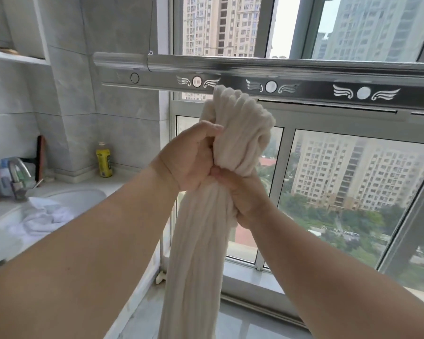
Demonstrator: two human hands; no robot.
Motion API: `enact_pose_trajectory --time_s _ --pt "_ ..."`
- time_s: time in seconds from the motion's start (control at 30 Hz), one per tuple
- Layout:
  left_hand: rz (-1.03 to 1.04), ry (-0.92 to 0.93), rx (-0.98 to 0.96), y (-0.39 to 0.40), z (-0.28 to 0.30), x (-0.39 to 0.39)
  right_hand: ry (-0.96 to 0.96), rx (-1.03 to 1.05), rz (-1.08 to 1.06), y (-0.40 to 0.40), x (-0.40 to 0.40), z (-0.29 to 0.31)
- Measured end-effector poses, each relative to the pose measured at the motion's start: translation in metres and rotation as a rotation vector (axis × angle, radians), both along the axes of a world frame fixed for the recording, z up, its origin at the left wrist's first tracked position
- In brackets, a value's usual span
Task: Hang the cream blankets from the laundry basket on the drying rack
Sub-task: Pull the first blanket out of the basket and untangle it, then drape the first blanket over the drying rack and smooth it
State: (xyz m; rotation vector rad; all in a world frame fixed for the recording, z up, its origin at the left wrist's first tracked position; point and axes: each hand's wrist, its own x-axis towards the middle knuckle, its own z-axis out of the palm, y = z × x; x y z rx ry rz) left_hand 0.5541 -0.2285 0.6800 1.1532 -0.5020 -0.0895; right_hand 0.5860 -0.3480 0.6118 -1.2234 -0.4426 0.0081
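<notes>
Left of the blanket (206, 228) I see a sink (83, 199) with a white cloth (44, 216). My left hand (191, 157) grips the bunched blanket just under the drying rack (255, 69); my right hand (245, 199) clamps it directly below, hands touching.

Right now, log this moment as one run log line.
step: lifting blanket to rack | left hand: grips cream blanket | right hand: grips it lower | drying rack: bare, above | blanket: bunched, not hung
</notes>
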Motion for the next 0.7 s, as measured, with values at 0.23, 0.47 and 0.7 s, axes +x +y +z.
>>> enact_pose_trajectory --time_s 0.23,0.47,0.7 --pt "0.497 -0.198 0.386 0.017 -0.077 -0.004 0.191 0.186 -0.185 0.021 0.006 0.040" --pt "0.516 0.046 0.604 0.006 -0.170 -0.017 0.254 0.309 -0.128 0.043 -0.005 0.094" --pt "0.632 0.235 0.600 -0.011 -0.173 0.001 0.134 0.390 -0.115 0.026 -0.010 0.116"
